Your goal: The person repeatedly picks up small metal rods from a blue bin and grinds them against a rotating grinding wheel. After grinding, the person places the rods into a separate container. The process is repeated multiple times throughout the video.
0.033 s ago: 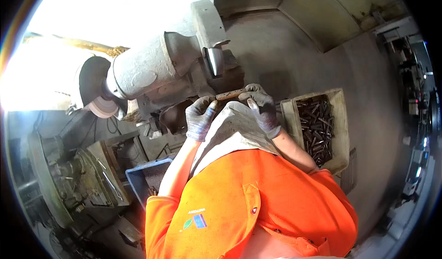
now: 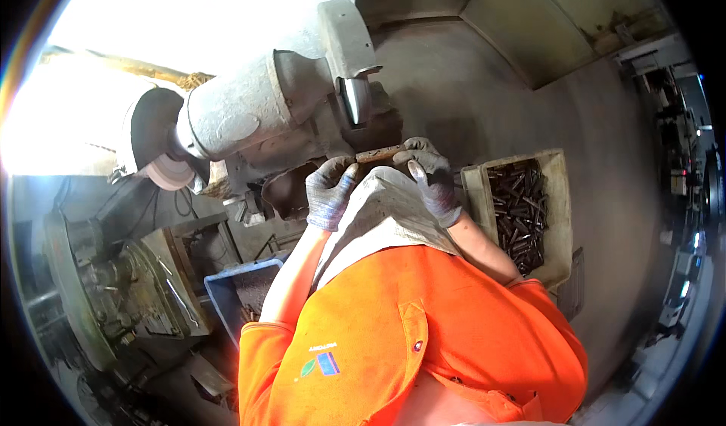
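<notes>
Between my two gloved hands lies a short brownish metal rod point(image 2: 380, 154), held roughly level by its ends. My left hand point(image 2: 331, 191) pinches its left end with thumb and fingers. At the other end, my right hand point(image 2: 431, 175) is closed round the rod, its thumb on the near side. Just beyond the rod stands a grey bench grinder point(image 2: 234, 112), whose right wheel point(image 2: 354, 101) shows under its guard, apart from the rod. A pale cloth point(image 2: 382, 214) covers my lap below the hands.
To my right sits a pale bin point(image 2: 560, 222) holding several dark metal rods point(image 2: 519, 214). A blue bin point(image 2: 227, 290) stands by my left forearm. The grinder's left wheel point(image 2: 170, 172) is at the far left, with a greasy machine point(image 2: 136, 290) nearer.
The view has shifted very slightly. My hands and the rod keep almost the same place and hold.
</notes>
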Available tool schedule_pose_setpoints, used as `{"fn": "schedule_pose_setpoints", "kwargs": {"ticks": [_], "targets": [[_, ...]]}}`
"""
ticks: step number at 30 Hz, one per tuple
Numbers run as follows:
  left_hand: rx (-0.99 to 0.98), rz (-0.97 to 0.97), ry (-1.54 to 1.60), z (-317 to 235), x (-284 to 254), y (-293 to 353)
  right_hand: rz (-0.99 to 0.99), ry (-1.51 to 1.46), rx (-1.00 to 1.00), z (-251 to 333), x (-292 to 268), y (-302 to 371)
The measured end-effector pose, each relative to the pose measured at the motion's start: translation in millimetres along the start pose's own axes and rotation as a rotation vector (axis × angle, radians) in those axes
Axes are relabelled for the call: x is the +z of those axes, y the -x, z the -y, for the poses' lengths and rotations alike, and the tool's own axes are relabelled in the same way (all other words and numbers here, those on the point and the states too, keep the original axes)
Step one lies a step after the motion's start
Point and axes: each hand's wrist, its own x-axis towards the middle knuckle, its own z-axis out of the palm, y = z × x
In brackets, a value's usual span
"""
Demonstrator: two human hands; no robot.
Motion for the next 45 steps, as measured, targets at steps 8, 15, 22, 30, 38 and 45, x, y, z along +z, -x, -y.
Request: {"fn": "schedule_pose_setpoints", "kwargs": {"ticks": [8,15,22,30,38,45], "targets": [[0.073,-0.067,0.047,7.0,-2.4,-10.4,0.046,-0.064,0.076,-15.4,14.5,-9.0],[-0.093,-0.135,0.311,24.0,4.9,-32.1,-0.014,-0.432,0.338,-20.6,21.7,-12.1],[-0.141,-0.251,0.496,53.1,23.4,-57.3,-0.060,-0.400,0.250,-68.6,29.4,-17.2],[-0.211,-0.297,0.602,55.8,45.5,-71.9,-0.041,-0.466,0.381,-82.3,18.3,-22.4],[-0.201,-0.366,0.530,51.4,34.0,-72.3,0.016,-0.498,0.504,-93.6,32.9,-16.9],[-0.196,-0.399,0.398,68.5,4.7,-70.2,0.100,-0.505,0.575,-79.5,51.8,-24.9]]}}
